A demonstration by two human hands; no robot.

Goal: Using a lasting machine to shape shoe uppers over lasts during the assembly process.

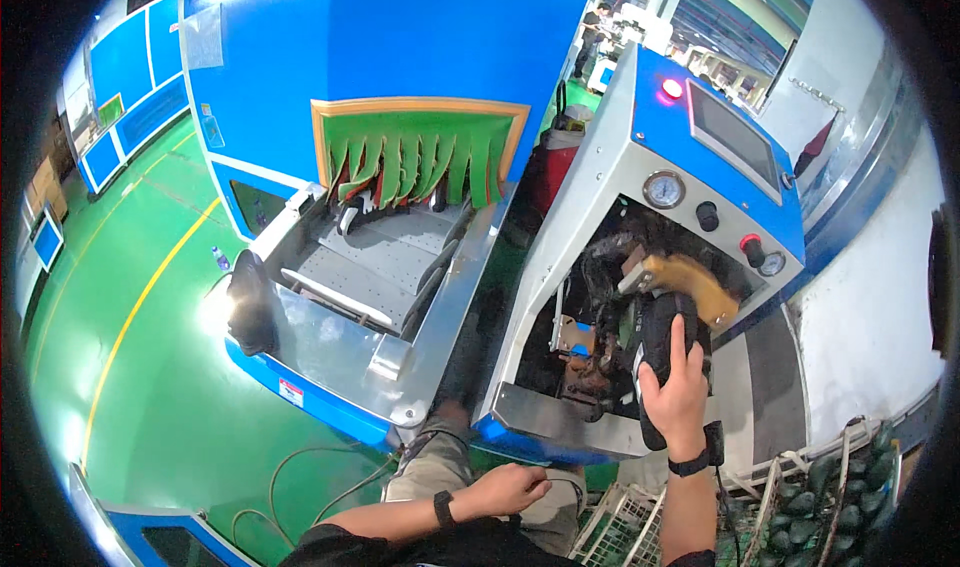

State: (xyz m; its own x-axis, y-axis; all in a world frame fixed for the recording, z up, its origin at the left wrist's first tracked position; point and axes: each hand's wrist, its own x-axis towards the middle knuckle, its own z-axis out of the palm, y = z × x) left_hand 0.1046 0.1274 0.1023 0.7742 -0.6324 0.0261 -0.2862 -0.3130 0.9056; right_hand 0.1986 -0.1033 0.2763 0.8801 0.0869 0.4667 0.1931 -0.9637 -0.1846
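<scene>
My right hand (675,385) grips a black shoe (655,342) at the opening of a machine with a blue top (650,77). Its fingers lie along the shoe's side, partly hiding it. Next to the shoe, inside the machine, is a tan, curved pad (695,285). My left hand (512,489) rests low in front of my body, fingers curled in, and nothing shows in it. On the left corner of the neighbouring blue machine's metal ledge stands another dark shoe (252,305).
A green strip curtain (415,152) hangs over a grey perforated belt (385,247), with shoes partly behind it. At lower right, a white wire basket (625,527) stands beside several dark green shoe lasts (835,502). A hose (275,487) lies on the green floor. Far off, a person (595,32) stands.
</scene>
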